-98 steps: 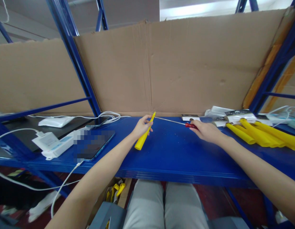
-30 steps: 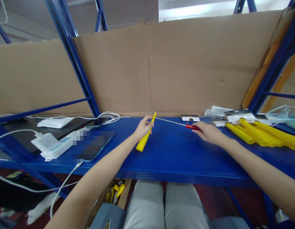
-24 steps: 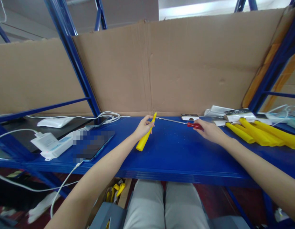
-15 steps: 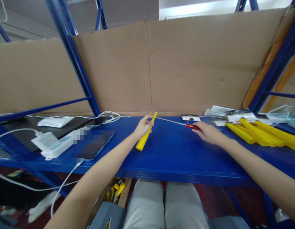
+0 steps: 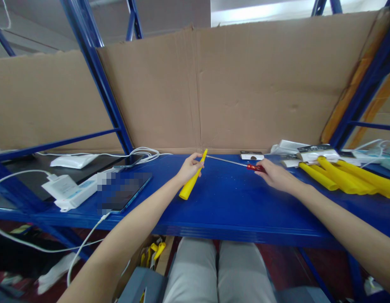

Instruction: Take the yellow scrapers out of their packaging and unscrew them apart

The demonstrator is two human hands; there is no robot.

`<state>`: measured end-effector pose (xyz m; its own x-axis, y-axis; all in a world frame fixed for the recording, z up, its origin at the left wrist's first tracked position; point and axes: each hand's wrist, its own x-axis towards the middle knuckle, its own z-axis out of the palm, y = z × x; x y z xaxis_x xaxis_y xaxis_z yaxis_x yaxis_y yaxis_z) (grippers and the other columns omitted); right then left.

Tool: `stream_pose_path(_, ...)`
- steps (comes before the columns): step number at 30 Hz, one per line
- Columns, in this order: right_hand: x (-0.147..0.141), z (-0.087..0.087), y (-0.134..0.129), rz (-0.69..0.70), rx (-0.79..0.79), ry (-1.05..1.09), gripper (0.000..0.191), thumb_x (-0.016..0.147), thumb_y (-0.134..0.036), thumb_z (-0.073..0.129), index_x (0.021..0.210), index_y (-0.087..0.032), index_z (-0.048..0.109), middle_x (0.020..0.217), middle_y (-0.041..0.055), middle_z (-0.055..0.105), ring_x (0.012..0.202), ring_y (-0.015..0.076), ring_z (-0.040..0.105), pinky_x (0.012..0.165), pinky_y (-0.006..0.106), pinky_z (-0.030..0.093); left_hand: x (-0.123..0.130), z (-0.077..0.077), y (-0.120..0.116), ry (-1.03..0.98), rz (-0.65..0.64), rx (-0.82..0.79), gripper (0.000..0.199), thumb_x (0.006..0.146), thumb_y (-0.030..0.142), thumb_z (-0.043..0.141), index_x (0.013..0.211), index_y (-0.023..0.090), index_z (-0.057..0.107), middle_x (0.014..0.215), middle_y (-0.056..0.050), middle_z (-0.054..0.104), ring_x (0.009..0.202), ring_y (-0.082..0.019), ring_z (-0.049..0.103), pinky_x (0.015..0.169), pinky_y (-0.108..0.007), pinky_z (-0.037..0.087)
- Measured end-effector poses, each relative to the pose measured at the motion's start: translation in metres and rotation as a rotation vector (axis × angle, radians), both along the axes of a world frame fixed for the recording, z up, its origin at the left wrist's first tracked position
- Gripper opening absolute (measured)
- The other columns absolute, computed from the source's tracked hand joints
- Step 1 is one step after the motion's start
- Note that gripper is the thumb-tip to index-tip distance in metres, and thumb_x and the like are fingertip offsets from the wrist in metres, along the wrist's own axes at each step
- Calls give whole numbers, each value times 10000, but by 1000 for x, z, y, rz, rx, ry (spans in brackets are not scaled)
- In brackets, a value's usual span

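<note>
Left of the left grip, a phone [image 5: 131,198] lies on the tabletop [image 5: 226,210]. Left hand [image 5: 189,169]: clamped around the tube [image 5: 192,183], tilted, narrow end projecting past the fingers. Screwdriver [image 5: 237,163]: tip at or just beside that end. Right hand [image 5: 275,174]: fingers together on the handle [image 5: 253,167]; over the last second their placement shifted slightly while the tube held position, suggesting turning against steady work. Right of that grip: more tubes [image 5: 343,179].
</note>
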<state>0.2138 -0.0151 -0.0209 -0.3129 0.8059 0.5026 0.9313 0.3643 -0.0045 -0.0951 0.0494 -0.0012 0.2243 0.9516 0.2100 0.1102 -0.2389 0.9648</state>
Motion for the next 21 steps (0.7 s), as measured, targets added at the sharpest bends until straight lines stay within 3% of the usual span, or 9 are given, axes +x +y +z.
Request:
stream_pose_path(4,4,-1,-1,-37,-12,-16,209,902,-331,430,1013,-189,536,846,102,684,706,243,664,588,311,470,1,-1,0,-3,-22,-15,229,790,23,559,966,164,516,565,68,603,330,-73,509,392,-181,416)
stream_pose_path(11,2,1,1,55,113,-34,296,922,-343,375,1055,-150,557,929,161,677,817,273,664,694,372,507,-1,2,1,-13,-8,-55,222,803,28,556,971,165,509,569,56,615,335,-85,523,397,-192,427)
stream_pose_path(17,3,0,0,-3,19,-46,235,910,-343,413,1008,-195,566,854,103,684,717,243,664,597,326,487,-2,-3,4,-10,-43,-19,239,790,64,609,985,170,518,578,64,610,346,-73,524,397,-178,422)
stream_pose_path(21,4,1,-1,14,35,-37,271,911,-352,412,1065,-178,552,914,125,694,798,264,670,665,351,507,-1,-4,4,30,-26,2,236,788,56,607,977,165,518,565,75,589,325,-65,501,379,-173,409)
